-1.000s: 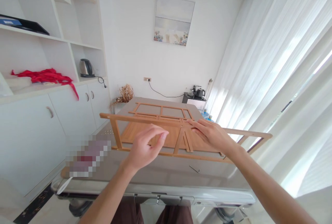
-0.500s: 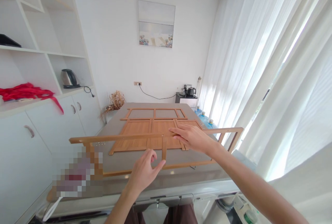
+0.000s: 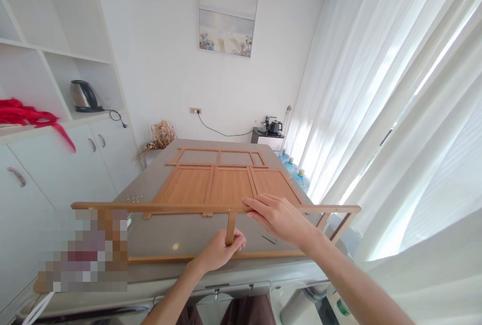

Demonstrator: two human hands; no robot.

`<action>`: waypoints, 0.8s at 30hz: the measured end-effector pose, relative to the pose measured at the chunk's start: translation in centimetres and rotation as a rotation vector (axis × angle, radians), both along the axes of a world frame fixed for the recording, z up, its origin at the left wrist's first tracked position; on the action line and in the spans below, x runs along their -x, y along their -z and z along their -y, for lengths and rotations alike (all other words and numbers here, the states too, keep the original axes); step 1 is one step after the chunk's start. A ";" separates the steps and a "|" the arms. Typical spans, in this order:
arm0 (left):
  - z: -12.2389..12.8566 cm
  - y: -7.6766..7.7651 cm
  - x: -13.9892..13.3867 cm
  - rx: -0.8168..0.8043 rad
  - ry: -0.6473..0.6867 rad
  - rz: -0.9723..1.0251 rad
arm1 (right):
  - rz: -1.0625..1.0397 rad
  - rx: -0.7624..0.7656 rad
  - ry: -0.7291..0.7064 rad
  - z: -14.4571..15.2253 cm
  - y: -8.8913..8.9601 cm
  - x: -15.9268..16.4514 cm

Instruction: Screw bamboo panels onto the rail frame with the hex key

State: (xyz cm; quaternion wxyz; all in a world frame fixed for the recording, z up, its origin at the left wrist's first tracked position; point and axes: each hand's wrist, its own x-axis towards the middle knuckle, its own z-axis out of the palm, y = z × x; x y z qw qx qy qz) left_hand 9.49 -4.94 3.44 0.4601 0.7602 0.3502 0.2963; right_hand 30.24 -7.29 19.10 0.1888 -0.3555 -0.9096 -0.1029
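A light wooden frame (image 3: 150, 207) stands on edge across the near side of the table (image 3: 150, 237). My left hand (image 3: 218, 250) is closed around the short crossbar (image 3: 231, 227) in the frame's middle. Over the upper rail, just right of that crossbar, my right hand (image 3: 276, 217) is closed, its thumb lying along the wood. An L-shaped hex key (image 3: 269, 239) lies on the table under my right hand. Behind the frame lie slatted wooden panels (image 3: 190, 184), and a second open frame (image 3: 219, 156) rests flat beyond them.
Small metal pieces (image 3: 134, 198) lie on the table's left. A pixelated area hides the frame's left end. White shelving with a kettle (image 3: 85, 96) is at the left. Water bottles (image 3: 297, 172) and curtains (image 3: 350, 89) line the right, and a dark coffee maker (image 3: 269, 126) stands at the back.
My left hand has gone from loosely curled beside the crossbar to wrapped around it. My right hand stays on the upper rail. The view has shifted and tipped downward.
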 end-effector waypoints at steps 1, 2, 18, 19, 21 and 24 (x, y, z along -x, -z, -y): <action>-0.1 0.0 -0.1 0.003 -0.003 -0.007 | -0.004 -0.002 -0.009 -0.1 -0.1 0.0; -0.2 0.0 -0.2 0.009 -0.005 -0.015 | -0.013 -0.011 -0.020 -0.2 -0.1 0.1; -0.9 1.7 -0.1 0.017 -0.084 -0.068 | -0.529 0.230 0.477 4.3 18.0 -6.7; -0.9 1.7 -0.1 0.012 -0.093 -0.076 | -0.475 0.297 0.514 3.7 18.2 -7.1; -1.0 1.8 -0.2 0.007 -0.107 -0.083 | -0.391 0.372 0.533 2.0 18.1 -7.4; -1.0 1.8 -0.3 0.000 -0.117 -0.079 | -0.296 0.425 0.516 -1.0 17.7 -7.1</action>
